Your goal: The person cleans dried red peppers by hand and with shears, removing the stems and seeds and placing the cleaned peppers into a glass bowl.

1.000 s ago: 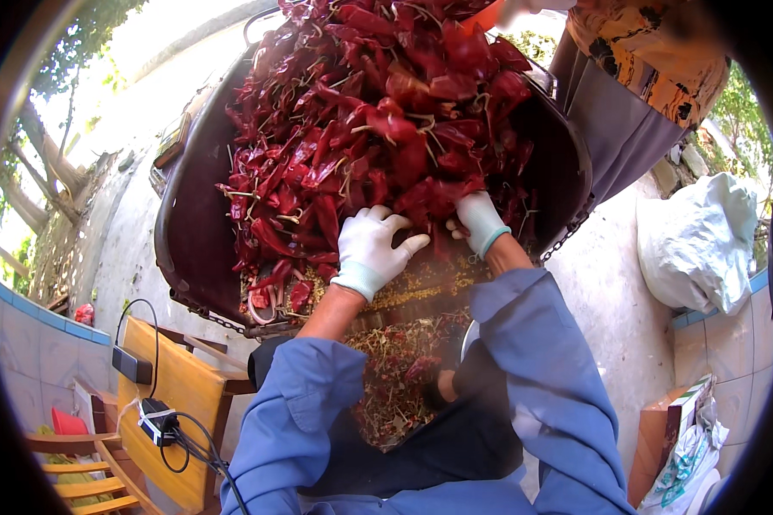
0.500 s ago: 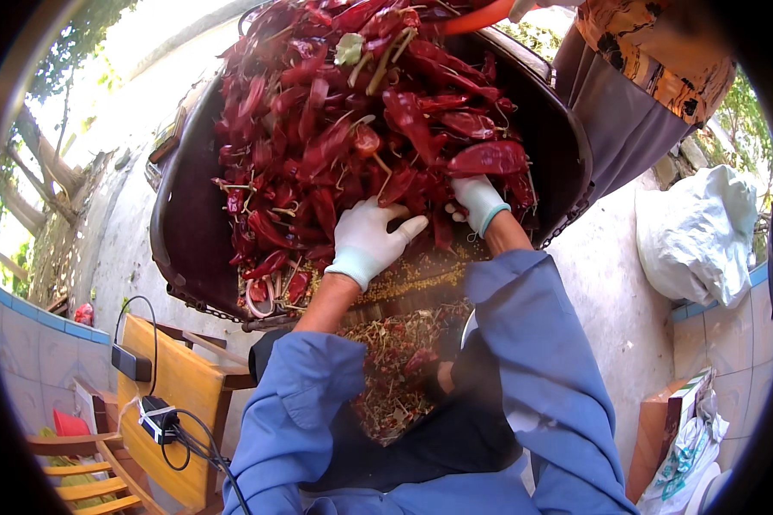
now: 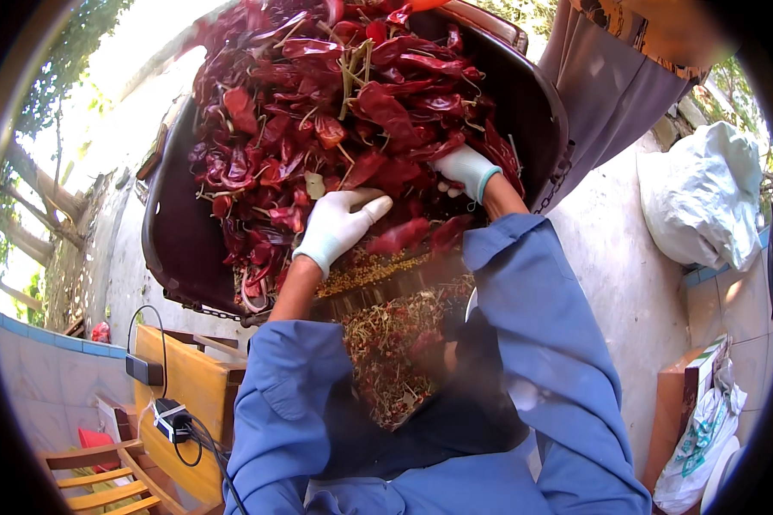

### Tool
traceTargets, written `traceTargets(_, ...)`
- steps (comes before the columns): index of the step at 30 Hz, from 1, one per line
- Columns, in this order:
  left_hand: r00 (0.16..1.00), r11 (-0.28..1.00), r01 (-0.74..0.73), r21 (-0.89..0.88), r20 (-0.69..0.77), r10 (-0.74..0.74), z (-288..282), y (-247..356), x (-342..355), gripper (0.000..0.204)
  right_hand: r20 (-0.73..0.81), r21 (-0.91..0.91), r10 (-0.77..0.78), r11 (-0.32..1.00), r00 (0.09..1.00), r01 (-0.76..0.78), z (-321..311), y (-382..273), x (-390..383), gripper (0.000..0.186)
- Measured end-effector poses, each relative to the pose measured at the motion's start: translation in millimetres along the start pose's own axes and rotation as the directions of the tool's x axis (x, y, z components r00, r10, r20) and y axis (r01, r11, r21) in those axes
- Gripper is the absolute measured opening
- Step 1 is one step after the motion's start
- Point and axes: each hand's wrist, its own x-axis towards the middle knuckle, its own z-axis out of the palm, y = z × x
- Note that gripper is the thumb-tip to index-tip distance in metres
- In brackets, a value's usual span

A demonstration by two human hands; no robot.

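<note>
A dark maroon cart bed point(image 3: 167, 232) holds a heap of dried red chili peppers point(image 3: 283, 137) with pale stems. My left hand point(image 3: 331, 230), in a white glove, lies at the heap's near edge with its thumb stretched out and its fingers against the peppers. Further right, my right hand point(image 3: 471, 172), in a white glove with a teal cuff, reaches into the pile. Its fingers curl around peppers there, their tips partly hidden. Loose red peppers point(image 3: 404, 236) lie between the hands, beside yellow seeds point(image 3: 374, 273) on the bed's near edge.
Below the near edge, pepper scraps and stems point(image 3: 391, 352) lie between my legs. A wooden chair point(image 3: 185, 403) with black cables stands at left. On the right are a white sack point(image 3: 704, 202) and a plastic bag point(image 3: 700, 451). Another person's grey-purple clothing point(image 3: 597, 112) shows beyond the cart.
Both hands have shifted slightly left in the picture, along with the cart. Several peppers have slid down between the hands toward me. A pale scrap now lies near my left hand.
</note>
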Motion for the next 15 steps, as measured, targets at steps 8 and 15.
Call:
traceTargets(8, 1.000, 0.999, 0.025, -0.026, -0.015, -0.026, -1, -4, -5, 0.044, 0.038, -0.006, -0.043, 0.999, 0.998, 0.044, -6, 2, -4, 0.016)
traceTargets(15, 0.979, 0.863, 0.203, -0.462, 0.079, -0.188, -13, -7, -22, 0.039, 0.101, -0.062, -0.076, 0.995, 0.992, 0.083, 5, -11, -28, 0.014)
